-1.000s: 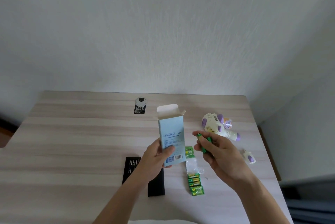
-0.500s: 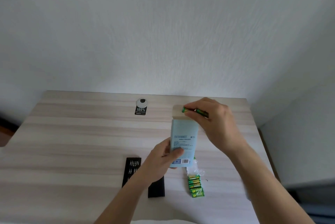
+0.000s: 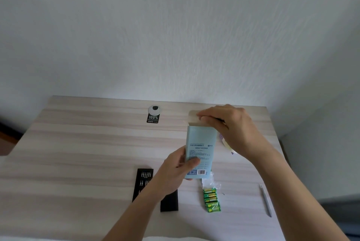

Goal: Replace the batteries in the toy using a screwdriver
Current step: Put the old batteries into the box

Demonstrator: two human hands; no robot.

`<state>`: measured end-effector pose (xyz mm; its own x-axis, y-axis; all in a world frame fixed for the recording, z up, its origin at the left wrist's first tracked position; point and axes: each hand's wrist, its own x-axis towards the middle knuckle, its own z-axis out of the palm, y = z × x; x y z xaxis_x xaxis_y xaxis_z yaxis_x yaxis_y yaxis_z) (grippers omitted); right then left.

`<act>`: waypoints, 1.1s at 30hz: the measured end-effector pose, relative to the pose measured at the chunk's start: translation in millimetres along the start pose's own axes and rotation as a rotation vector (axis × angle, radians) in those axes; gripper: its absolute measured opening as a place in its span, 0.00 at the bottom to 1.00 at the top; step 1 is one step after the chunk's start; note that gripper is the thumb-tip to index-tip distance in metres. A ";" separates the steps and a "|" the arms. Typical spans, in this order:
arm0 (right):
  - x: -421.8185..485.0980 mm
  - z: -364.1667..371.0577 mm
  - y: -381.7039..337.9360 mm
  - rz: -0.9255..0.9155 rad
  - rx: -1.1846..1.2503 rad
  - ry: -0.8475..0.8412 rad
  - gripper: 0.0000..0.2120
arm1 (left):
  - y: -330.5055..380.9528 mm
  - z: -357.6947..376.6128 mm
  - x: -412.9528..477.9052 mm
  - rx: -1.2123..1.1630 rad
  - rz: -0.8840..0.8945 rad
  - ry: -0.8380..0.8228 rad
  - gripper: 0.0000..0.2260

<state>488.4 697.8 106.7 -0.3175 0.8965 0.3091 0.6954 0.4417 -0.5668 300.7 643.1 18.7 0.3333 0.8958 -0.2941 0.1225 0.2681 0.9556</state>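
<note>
My left hand (image 3: 175, 170) grips the lower part of an upright light blue cardboard box (image 3: 200, 143), whose top flap (image 3: 192, 114) stands open. My right hand (image 3: 228, 123) hovers at the box's open top with its fingers curled. A dark sliver of the green batteries (image 3: 219, 120) it pinches shows under the fingers. The white and purple toy (image 3: 227, 144) is almost wholly hidden behind my right wrist. A pack of green batteries (image 3: 211, 199) lies on the table in front of the box. A slim grey screwdriver (image 3: 266, 202) lies at the right.
A black tray of screwdriver bits (image 3: 143, 182) and its black sleeve (image 3: 169, 201) lie beside my left forearm. Torn clear wrap (image 3: 210, 182) sits above the battery pack. A round cable grommet (image 3: 154, 109) with a black sticker is at the back. The wooden table's right edge (image 3: 274, 143) is close.
My right hand carried the green batteries from beside the toy up to the box's open top and now lowers them at the opening. The box has shifted right and slightly up.
</note>
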 end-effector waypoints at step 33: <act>-19.6 16.7 4.3 0.133 0.234 0.067 0.04 | -6.2 7.4 -7.3 -0.012 -0.050 0.044 0.08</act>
<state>486.8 682.7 85.5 -0.1847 0.9464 0.2649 0.5577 0.3229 -0.7647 304.5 632.2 14.8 0.2860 0.8958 -0.3403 0.1261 0.3168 0.9401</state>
